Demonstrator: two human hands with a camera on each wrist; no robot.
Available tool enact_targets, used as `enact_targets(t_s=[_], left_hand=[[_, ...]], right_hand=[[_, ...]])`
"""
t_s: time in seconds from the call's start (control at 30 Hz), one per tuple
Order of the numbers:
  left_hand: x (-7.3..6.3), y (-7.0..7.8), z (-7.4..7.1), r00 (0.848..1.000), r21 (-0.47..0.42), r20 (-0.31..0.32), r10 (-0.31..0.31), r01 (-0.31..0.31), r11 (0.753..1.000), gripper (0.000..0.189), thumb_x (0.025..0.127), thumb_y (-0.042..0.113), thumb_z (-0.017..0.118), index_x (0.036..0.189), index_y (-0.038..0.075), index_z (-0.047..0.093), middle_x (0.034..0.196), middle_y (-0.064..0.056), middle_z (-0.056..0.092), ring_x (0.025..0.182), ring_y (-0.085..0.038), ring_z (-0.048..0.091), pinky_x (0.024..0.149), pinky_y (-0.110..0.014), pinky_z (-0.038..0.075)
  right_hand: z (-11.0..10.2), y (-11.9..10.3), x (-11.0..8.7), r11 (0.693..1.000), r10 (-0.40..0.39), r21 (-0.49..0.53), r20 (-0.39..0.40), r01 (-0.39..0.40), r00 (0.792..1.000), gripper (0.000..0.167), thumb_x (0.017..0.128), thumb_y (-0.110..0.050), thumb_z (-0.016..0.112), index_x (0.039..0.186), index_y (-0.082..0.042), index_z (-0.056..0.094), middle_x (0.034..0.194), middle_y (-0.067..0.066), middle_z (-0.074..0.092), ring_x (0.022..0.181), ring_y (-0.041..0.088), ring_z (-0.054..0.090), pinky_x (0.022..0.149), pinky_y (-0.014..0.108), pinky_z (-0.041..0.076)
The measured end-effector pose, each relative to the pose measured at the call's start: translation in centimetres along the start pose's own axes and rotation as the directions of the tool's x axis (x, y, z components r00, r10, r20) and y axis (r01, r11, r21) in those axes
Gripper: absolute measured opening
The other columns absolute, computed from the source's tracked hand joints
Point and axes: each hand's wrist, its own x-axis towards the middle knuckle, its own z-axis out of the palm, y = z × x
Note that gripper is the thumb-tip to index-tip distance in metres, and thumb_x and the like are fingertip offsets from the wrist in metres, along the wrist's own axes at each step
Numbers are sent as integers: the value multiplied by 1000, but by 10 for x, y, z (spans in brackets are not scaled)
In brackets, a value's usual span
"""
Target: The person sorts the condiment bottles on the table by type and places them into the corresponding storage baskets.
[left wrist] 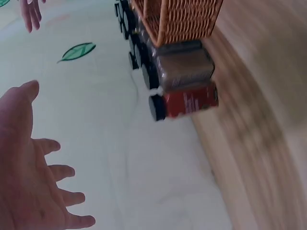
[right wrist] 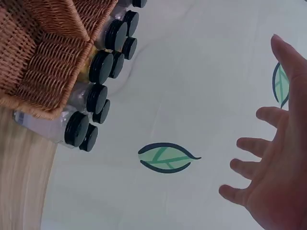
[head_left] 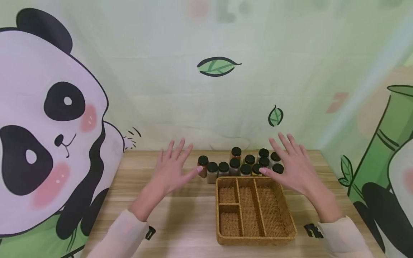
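Observation:
Both hands are held up over the table with fingers spread and nothing in them. In the head view my left hand [head_left: 171, 168] is left of the spice jars, its thumb tip overlapping the red-brown jar [head_left: 202, 166] at the row's left end. My right hand [head_left: 295, 166] is over the right end of the jars, its thumb overlapping a black lid. Several black-lidded spice jars [head_left: 234, 167] stand grouped at the back of the table. In front of them sits a woven basket [head_left: 255, 240] with compartments, and no jar shows inside it.
The wooden table [head_left: 187, 218] meets a pale green cloth backdrop [head_left: 161, 89] at its back edge. The cloth is printed with pandas, leaves and bamboo. A black strap buckle [head_left: 150, 233] shows at the left cuff, another black buckle [head_left: 313, 230] at the right.

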Motion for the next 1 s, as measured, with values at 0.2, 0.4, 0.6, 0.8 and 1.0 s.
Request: enact_targets(t_s=[0.2,0.4,0.6,0.8,1.0], left_hand=[[-11,0,30,999,-157,-30,-23,18,987,93,99,80,42,172,26,17,176,-8,15,160,-43,14,123,-72,21],[-37,4,91,987,-472,-25,-157,127,872,84,103,65,55,169,19,29,171,-13,32,154,-42,32,122,-68,29],[-49,33,141,969,-686,21,-247,194,701,76,106,55,58,164,9,39,164,-19,42,146,-44,44,119,-66,36],[-50,56,166,953,-795,92,-290,246,554,69,108,44,60,163,8,40,161,-19,47,144,-43,48,119,-60,39],[-47,69,174,955,-858,144,-260,251,448,64,108,30,61,164,8,39,163,-20,44,140,-44,52,103,-53,56]], right_hand=[[13,21,-22,985,45,169,15,-47,999,99,97,-60,71,172,-22,18,174,20,18,155,54,20,113,83,23],[55,58,-61,893,179,411,49,-183,983,85,105,-44,66,170,-12,20,167,31,28,146,59,31,107,84,32],[101,77,-93,746,267,594,150,-302,952,73,111,-35,58,166,0,25,156,35,42,137,57,47,100,68,53],[131,78,-101,521,314,736,306,-433,899,70,113,-36,55,165,1,26,156,38,41,137,55,49,97,54,60],[143,81,-106,394,350,770,380,-502,856,66,114,-35,52,165,-2,28,155,37,43,140,48,49,102,55,57]])
